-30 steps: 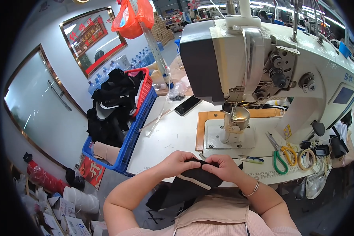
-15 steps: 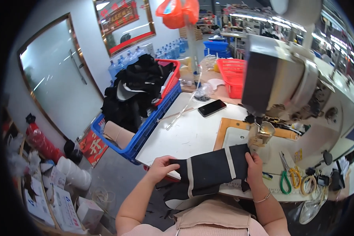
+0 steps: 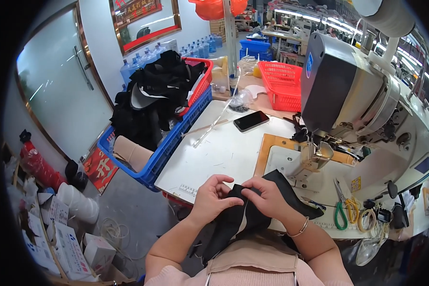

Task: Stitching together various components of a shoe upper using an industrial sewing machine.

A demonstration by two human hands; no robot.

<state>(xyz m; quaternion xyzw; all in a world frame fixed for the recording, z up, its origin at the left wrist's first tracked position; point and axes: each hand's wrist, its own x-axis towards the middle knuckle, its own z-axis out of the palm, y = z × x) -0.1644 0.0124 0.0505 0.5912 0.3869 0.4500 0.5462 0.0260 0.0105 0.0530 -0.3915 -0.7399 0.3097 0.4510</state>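
Black cloth: piece (image 3: 257,219) held up between both hands, in front of the body; one part hangs below the grip, another spreads right of it over the table edge.
Pale strip: narrow band (image 3: 243,220) on the cloth, running down just below the fingertips.
Right hand: thumb and index finger (image 3: 264,195) closed in a pinch on the cloth's upper edge; bracelet (image 3: 299,228) on wrist.
Left hand: loosely curled (image 3: 214,198), thumb tip on the cloth, index finger arched clear above it; can't tell if the fingers behind pinch too.
White table: top (image 3: 209,157) directly ahead of the grip.
Sewing machine: big head (image 3: 338,86) ahead and right of the grip; wooden surround (image 3: 267,148) around its base plate, near the right hand.
Scissors: green and yellow handles, blades (image 3: 340,191) pointing away, right of the grip.
Phone: dark-screened (image 3: 251,121), flat on the table, straight ahead past the hands.
Blue basket: (image 3: 176,143) left and ahead of the grip; black pile (image 3: 152,95) heaped up, tan roll (image 3: 131,153) at its near end.
Red basket: (image 3: 281,86) farther ahead, beyond the phone.
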